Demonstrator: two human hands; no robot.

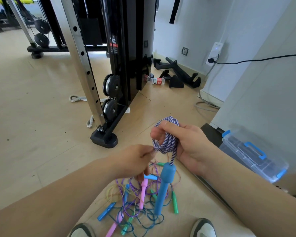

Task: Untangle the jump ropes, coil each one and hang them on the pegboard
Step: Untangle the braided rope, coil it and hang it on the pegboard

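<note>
My right hand [186,142] grips a coil of blue-and-white braided jump rope [166,142], with loops sticking up above my fingers. One blue handle [163,187] of this rope hangs straight down from the coil. My left hand [135,159] pinches the rope at the coil's left side. Below both hands, on the floor between my shoes, lies a tangle of thin jump ropes [135,202] with pink, green and blue handles. No pegboard is in sight.
A black cable machine [120,65] with a steel upright [85,74] stands ahead on the wooden floor. A clear storage box with blue clips [253,154] sits at my right. A water bottle [156,81] and black attachments lie by the wall.
</note>
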